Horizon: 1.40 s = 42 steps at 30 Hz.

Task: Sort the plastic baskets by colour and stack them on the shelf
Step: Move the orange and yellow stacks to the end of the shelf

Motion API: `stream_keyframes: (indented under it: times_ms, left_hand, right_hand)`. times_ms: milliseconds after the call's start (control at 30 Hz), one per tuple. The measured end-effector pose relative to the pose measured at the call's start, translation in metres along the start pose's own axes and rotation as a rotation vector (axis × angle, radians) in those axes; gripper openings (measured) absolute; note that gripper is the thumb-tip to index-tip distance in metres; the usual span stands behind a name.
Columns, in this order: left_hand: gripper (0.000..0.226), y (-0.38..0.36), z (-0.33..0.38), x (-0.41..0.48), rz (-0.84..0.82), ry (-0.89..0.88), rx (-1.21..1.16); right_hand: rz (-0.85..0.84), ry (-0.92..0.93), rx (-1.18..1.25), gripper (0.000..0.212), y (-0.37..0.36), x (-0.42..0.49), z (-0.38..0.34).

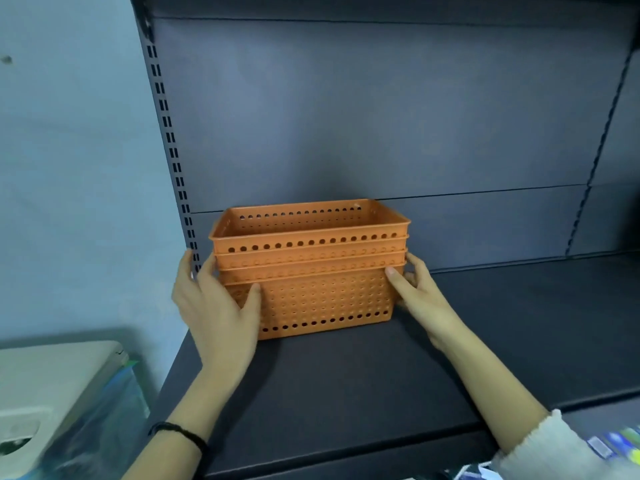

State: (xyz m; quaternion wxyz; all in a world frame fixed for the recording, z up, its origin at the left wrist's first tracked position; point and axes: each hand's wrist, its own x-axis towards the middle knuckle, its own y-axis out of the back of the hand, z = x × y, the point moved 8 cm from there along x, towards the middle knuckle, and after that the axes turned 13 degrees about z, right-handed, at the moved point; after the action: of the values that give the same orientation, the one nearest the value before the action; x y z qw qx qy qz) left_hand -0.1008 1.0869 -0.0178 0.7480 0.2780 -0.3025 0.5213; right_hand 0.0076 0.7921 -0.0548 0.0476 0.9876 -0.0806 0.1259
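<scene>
— What sits on the dark shelf [363, 386]?
— A nested stack of orange baskets [308, 268], perforated with rows of round holes, four rims showing one above another. It stands near the shelf's left end, close to the slotted upright [172, 147].
— And the hands?
— The left hand [216, 306] presses the stack's left end, thumb on the front wall; a black band [180, 432] circles that wrist. The right hand [420, 299] touches the right end, its fingers [398, 277] just under the lowest rim.
— Anything beside the shelf?
— A beige lidded bin [52, 386] at lower left, blurred.
</scene>
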Motion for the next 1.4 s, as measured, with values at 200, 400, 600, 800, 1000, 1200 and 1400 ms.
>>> stream_keyframes:
  times_ms: [200,400,600,800,1000,1200,1400]
  left_hand:
    - [0.053,0.025,0.064,-0.027,0.139,-0.209,0.008]
    - [0.019,-0.071,0.197,-0.149,-0.420,-0.801,0.164]
    - [0.019,-0.146,0.326,-0.288,-0.588,-1.004,0.214]
    - [0.029,-0.195,0.421,-0.372,-0.675,-0.956,0.180]
    - [0.045,-0.243,0.475,-0.419,-0.796,-0.798,0.099]
    - [0.058,-0.301,0.513,-0.446,-0.895,-0.522,-0.080]
    - [0.066,-0.347,0.573,-0.456,-0.800,-0.404,-0.310]
  right_hand:
    - [0.003,0.066,-0.265,0.034,0.069,-0.011,-0.006]
    - [0.033,0.242,-0.704,0.030,0.191,-0.026,-0.003]
    - [0.106,0.248,-1.041,0.044,0.369,-0.044,0.014]
    - [0.129,0.195,-1.127,0.051,0.512,-0.050,0.028]
    - [0.241,0.221,-1.043,0.054,0.605,-0.026,0.039]
    - [0.375,0.219,-0.897,0.066,0.677,0.020,0.064]
    - [0.445,0.190,-0.655,0.085,0.728,0.091,0.064]
